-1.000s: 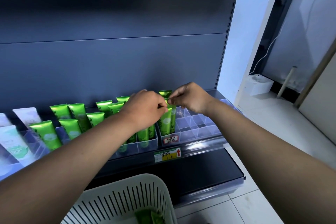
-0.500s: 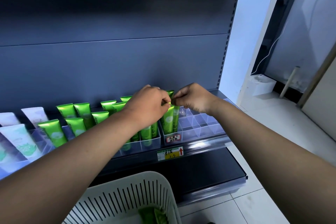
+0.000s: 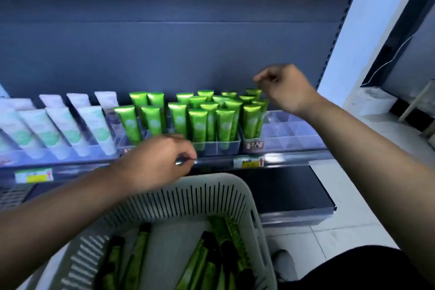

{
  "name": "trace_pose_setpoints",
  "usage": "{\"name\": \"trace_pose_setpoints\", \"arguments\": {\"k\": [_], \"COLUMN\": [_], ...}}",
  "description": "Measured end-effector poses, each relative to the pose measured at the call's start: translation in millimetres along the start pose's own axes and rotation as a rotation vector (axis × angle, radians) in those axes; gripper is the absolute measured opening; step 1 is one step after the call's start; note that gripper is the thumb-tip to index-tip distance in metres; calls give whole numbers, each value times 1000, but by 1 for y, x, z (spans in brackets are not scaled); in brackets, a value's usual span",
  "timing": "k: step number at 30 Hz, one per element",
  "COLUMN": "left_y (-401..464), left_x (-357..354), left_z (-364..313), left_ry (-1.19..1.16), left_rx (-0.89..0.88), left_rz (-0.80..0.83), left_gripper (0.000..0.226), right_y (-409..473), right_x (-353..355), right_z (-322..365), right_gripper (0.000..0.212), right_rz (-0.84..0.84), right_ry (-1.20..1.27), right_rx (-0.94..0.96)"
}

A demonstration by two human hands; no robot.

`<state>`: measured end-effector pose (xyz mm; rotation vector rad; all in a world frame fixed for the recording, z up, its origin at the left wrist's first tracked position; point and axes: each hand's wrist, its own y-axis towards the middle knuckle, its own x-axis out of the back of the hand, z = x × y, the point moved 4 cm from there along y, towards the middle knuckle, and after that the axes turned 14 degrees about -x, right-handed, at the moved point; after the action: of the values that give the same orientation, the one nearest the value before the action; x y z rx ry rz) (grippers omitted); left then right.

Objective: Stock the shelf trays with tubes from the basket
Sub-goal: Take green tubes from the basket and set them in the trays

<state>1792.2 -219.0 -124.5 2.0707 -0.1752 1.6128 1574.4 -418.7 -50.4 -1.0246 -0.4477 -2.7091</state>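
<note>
Green tubes (image 3: pixel 202 263) lie waiting in the basket (image 3: pixel 244 198), so the left hand (image 3: pixel 157 162), fingers curled on nothing (blurred, I think), should dip there while the loosely curled right hand (image 3: pixel 286 88) clears the trays (image 3: pixel 289 129).

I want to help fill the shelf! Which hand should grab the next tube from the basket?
Probably the left hand. It holds nothing and hangs right above the basket rim, close to the green tubes inside. The right hand is up high by the shelf's back panel.
</note>
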Motion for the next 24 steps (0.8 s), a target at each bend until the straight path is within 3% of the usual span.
{"name": "trace_pose_setpoints", "arguments": {"k": [3, 6, 9, 12, 15, 18, 24], "left_y": [-41, -67, -87, -112, -127, -134, -132], "left_x": [-23, -41, -63, -90, -119, -153, -193], "left_z": [10, 11, 8, 6, -8, -24, -54], "left_ry": [-32, 1, 37, -7, -153, -265, -361], "left_rx": [74, 123, 173, 224, 260, 271, 427], "left_rz": [185, 428, 665, 856, 981, 1045, 955], "left_gripper": [8, 18, 23, 31, 36, 54, 47], "right_y": [-40, -88, -137, -172, -190, -198, -194], "right_x": [-26, -76, -132, -177, -202, -217, -230], "right_z": [50, 78, 79, 59, 28, -3, -26], "right_gripper": [21, 23, 20, 18, 33, 34, 22], "right_rz": [145, 476, 825, 980, 1052, 965, 809], "right_ry": [-62, -227, -463, -755, -1022, -1177, -1208], "right_rx": [149, 216, 270, 368, 277, 245, 184]}}
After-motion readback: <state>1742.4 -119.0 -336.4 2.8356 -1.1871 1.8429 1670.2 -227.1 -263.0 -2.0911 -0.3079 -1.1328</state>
